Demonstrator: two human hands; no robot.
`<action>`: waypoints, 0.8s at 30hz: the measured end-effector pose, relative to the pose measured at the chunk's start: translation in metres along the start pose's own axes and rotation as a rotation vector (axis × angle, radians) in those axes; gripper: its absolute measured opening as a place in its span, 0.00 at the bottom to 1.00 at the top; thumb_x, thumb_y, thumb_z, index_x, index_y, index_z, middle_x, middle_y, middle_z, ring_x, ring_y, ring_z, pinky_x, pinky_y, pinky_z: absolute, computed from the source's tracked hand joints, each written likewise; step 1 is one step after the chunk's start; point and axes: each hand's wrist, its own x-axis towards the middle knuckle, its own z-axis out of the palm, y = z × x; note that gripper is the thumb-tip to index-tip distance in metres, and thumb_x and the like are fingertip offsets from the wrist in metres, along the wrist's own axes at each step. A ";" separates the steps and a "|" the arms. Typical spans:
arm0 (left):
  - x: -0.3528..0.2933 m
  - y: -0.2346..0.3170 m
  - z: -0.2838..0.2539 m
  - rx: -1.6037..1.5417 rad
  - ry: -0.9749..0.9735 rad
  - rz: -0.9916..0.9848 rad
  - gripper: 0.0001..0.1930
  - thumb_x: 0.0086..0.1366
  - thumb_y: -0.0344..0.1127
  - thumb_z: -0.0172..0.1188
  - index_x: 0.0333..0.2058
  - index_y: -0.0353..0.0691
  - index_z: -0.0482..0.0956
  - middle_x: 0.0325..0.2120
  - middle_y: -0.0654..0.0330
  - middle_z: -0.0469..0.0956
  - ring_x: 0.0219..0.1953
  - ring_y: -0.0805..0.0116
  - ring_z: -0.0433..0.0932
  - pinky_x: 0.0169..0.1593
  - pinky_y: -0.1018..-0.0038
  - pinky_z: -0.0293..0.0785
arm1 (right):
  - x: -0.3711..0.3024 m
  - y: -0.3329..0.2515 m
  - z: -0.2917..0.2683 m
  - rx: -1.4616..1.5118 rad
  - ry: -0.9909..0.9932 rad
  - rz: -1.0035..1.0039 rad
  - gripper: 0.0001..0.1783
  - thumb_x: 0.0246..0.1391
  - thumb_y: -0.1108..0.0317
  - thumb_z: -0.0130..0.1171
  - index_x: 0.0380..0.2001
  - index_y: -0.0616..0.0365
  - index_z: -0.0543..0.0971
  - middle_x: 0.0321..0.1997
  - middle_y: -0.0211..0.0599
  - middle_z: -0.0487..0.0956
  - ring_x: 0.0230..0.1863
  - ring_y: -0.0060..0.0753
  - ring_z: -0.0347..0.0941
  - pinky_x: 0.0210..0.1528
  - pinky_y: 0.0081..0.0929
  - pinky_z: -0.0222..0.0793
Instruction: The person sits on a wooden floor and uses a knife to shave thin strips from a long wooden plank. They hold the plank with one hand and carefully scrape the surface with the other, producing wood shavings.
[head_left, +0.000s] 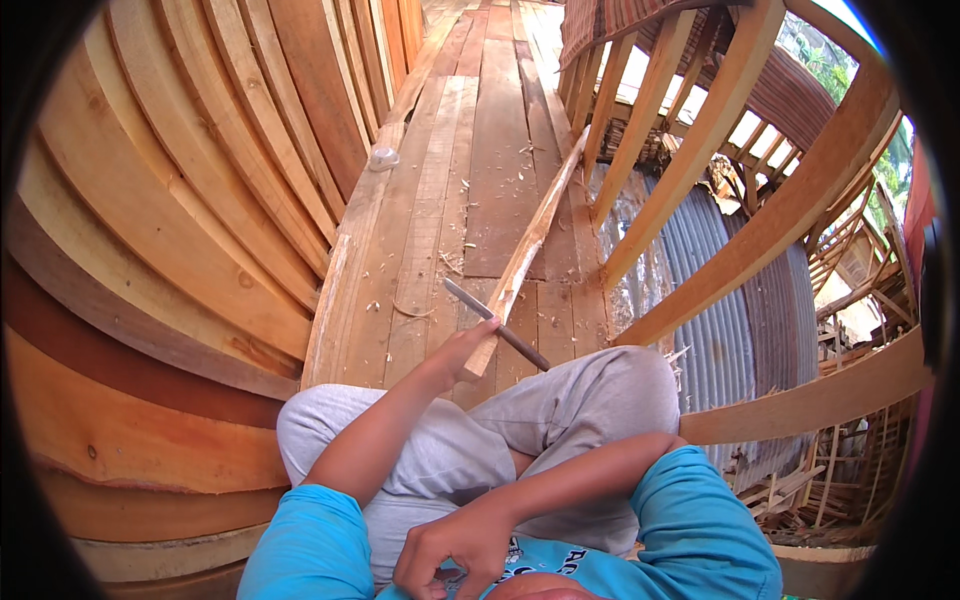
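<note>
A plank floor [425,225] runs away from the seated person in long, narrow boards of mixed tan and reddish brown, with pale wood shavings [412,311] scattered over it, thickest near the middle. A small clear round object [384,158] sits farther off by the left edge. Along the left rises a wall of upright boards [190,180], yellow to dark brown, some knotted, all bowed by the lens. On the right stands a railing of spaced wooden slats [692,148]; beyond it lie grey corrugated metal sheets [710,300], loose wood scraps [790,495] lower down, and greenery [825,65] at the upper corner. A long, pale wooden strip [535,235] slants across the floor, its near end by the crossed legs in grey trousers [590,400], its far end close to the railing's foot. A knife [522,347] crosses it near that near end, blade to the left, dark handle to the right. The left hand [468,350] is closed on the strip at this crossing; whether it grips the knife too cannot be told. The right hand [455,548] is loosely curled against the blue shirt [310,540], its contents, if any, hidden.
</note>
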 end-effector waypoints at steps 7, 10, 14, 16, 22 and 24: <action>-0.002 0.000 0.005 -0.018 0.047 0.023 0.30 0.60 0.68 0.56 0.43 0.45 0.77 0.23 0.64 0.71 0.18 0.74 0.72 0.18 0.75 0.69 | 0.018 -0.026 0.012 0.031 0.103 -0.585 0.24 0.57 0.54 0.64 0.41 0.68 0.76 0.40 0.49 0.76 0.41 0.45 0.75 0.42 0.42 0.70; -0.003 0.002 0.007 -0.021 0.035 0.026 0.30 0.60 0.67 0.56 0.43 0.45 0.77 0.23 0.64 0.71 0.18 0.74 0.72 0.18 0.74 0.69 | 0.014 -0.034 0.015 -0.010 0.133 -0.459 0.23 0.57 0.54 0.62 0.41 0.67 0.76 0.42 0.50 0.76 0.42 0.48 0.76 0.42 0.43 0.71; 0.003 -0.001 0.003 -0.010 0.047 0.020 0.30 0.60 0.67 0.57 0.42 0.45 0.77 0.24 0.64 0.72 0.19 0.74 0.72 0.19 0.74 0.70 | 0.009 -0.048 0.028 -0.112 0.301 -0.098 0.21 0.57 0.55 0.60 0.41 0.66 0.76 0.44 0.52 0.75 0.43 0.50 0.76 0.43 0.45 0.71; 0.000 0.003 0.007 -0.018 0.037 0.028 0.30 0.59 0.68 0.57 0.42 0.45 0.77 0.25 0.64 0.73 0.20 0.74 0.73 0.19 0.73 0.70 | 0.011 -0.067 0.036 -0.224 0.413 0.171 0.21 0.57 0.56 0.59 0.41 0.66 0.76 0.45 0.53 0.75 0.44 0.52 0.76 0.43 0.46 0.71; -0.001 0.000 0.006 -0.013 0.052 0.037 0.31 0.59 0.68 0.57 0.42 0.43 0.77 0.24 0.64 0.72 0.20 0.73 0.73 0.19 0.73 0.71 | 0.031 -0.082 0.050 -0.551 0.404 0.729 0.20 0.57 0.57 0.55 0.46 0.62 0.75 0.47 0.55 0.74 0.45 0.54 0.78 0.43 0.47 0.73; 0.002 -0.003 0.007 -0.011 0.019 0.007 0.33 0.59 0.68 0.57 0.46 0.43 0.76 0.32 0.62 0.72 0.30 0.69 0.73 0.30 0.67 0.71 | 0.035 -0.028 0.055 -0.745 0.227 0.612 0.23 0.57 0.57 0.54 0.52 0.59 0.74 0.49 0.54 0.76 0.44 0.52 0.79 0.43 0.46 0.74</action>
